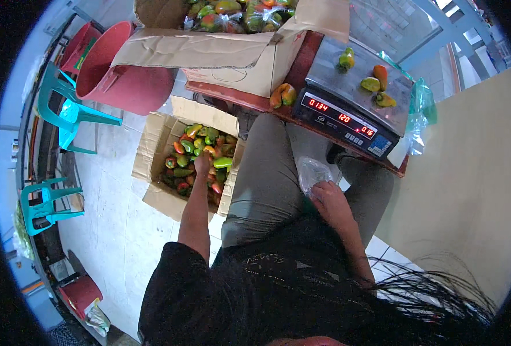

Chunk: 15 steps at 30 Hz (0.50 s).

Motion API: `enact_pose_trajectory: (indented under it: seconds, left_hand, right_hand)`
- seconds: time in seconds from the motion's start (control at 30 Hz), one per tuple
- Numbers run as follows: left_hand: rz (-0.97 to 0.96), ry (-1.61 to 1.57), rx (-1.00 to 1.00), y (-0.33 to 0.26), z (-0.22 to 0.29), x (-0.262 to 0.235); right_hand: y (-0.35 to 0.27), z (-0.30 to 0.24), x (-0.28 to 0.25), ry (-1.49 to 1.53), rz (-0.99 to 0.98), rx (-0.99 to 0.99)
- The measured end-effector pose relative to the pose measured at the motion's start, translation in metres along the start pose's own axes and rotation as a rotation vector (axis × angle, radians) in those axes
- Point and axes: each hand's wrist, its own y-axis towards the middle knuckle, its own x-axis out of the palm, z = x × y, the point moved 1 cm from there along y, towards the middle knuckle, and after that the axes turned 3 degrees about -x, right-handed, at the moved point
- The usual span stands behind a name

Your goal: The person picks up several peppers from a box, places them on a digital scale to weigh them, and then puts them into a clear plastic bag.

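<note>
My left hand (202, 164) reaches down into an open cardboard box (151, 151) on the floor, filled with red, green and orange peppers (195, 155); its fingers are among the peppers and whether they grip one cannot be seen. My right hand (329, 199) rests on my lap and holds a clear plastic bag (313, 172). In front of me a digital scale (347, 95) stands on a low red table (255, 102), with several peppers (376, 85) on its steel pan. One more pepper (283, 95) lies on the table beside the scale.
A larger cardboard box (232, 55) with bagged peppers sits on the table's far side. Red plastic tubs (117, 72) stand to the left, and teal plastic chairs (65, 109) line the left wall. A greenish plastic bag (421, 109) lies right of the scale.
</note>
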Motion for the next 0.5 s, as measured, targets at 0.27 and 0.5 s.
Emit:
enact_pose_trajectory:
  seconds: [0.27,0.5]
  left_hand:
    - [-0.053,0.542,0.114,0.01,0.024,0.011]
    - [0.175,0.577,0.267,0.025,0.03,0.02]
  right_hand:
    - [0.004,0.004,0.009,-0.011,-0.014,0.055]
    - [0.008,0.002,0.007,0.014,-0.017,0.052]
